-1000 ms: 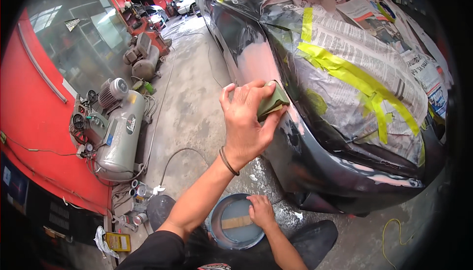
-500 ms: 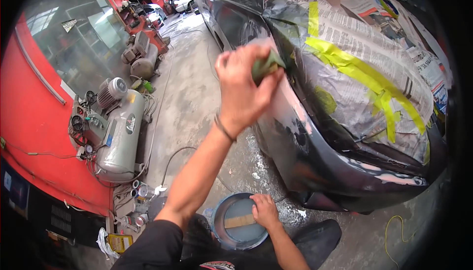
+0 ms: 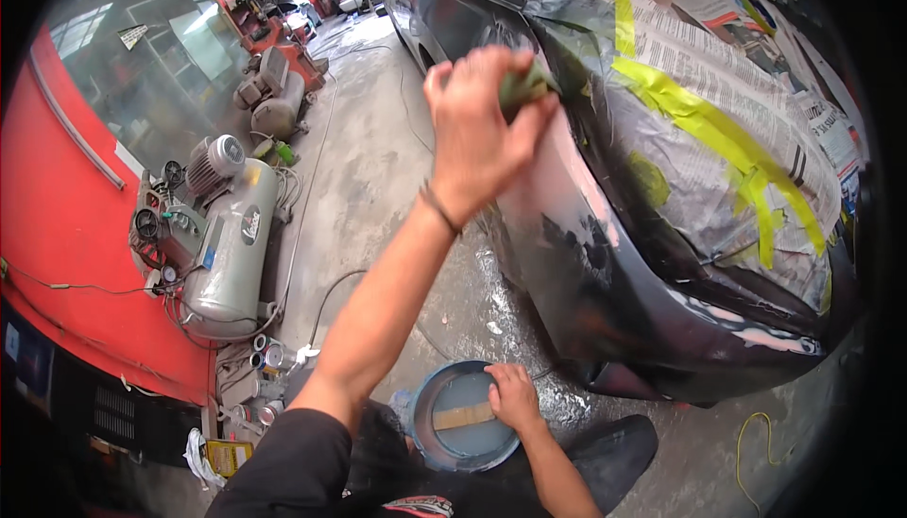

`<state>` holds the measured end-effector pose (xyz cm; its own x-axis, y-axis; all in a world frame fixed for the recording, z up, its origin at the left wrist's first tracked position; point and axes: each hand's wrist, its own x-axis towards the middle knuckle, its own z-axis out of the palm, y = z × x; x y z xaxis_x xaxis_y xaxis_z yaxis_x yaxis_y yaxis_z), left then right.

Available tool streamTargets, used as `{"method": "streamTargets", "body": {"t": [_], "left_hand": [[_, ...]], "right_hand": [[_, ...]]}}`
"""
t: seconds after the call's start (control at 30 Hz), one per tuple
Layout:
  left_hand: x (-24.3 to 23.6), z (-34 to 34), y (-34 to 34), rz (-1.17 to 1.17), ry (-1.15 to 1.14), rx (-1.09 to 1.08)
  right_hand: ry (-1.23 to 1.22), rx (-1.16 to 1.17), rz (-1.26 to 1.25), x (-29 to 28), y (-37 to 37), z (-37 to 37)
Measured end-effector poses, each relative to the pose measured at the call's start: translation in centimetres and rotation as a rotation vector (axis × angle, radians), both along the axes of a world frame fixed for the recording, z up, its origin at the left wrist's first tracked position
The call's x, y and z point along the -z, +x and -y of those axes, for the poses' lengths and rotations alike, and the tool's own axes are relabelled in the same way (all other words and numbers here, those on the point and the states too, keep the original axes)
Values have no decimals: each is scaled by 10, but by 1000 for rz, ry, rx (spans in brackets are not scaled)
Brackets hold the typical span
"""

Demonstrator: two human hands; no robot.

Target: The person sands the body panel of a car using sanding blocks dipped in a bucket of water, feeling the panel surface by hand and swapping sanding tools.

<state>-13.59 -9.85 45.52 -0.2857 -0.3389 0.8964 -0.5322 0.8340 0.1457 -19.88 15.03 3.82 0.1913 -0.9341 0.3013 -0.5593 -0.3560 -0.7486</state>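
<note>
My left hand (image 3: pixel 487 131) is stretched out to the dark car fender (image 3: pixel 557 282), its fingers closed round a folded green sanding pad (image 3: pixel 527 88). The pad is pressed against the upper edge of the fender, beside a pale pink filler patch (image 3: pixel 573 173); motion blurs the fingers and pad a little. Low in the view, my right hand (image 3: pixel 515 397) grips the rim of a blue-grey bucket (image 3: pixel 427 395), fingers hooked over its edge. Cloudy water fills the bucket's lower part, and a flat tan wooden strip (image 3: pixel 463 417) lies across it.
Newspaper (image 3: pixel 718 112) and yellow-green masking tape (image 3: pixel 680 121) cover the car's front. A grey air compressor (image 3: pixel 231 244) stands at the left by a red wall (image 3: pixel 76 197), with several cans (image 3: pixel 269 353) below it. Hoses and cables cross the wet concrete floor (image 3: pixel 364 169).
My left hand has slid the sanding pad slightly farther along the fender's edge, away from me. My right hand stays on the bucket rim. The view has shifted a little.
</note>
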Motion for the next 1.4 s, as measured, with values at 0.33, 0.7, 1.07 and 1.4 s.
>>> {"method": "streamTargets", "body": {"t": [0.33,0.7,1.07,1.4], "left_hand": [[-5,16,-2,-48,-37,-10],[-10,16,4,-16,-20,-43],[5,15,2,-28,-75,-4],[14,7,3,72,-53,-21]], "right_hand": [[-36,0,5,2,-3,8],[48,-24,-30,0,2,2],[87,-37,-60,-9,-5,2],[113,-36,-80,-5,-9,2]]}}
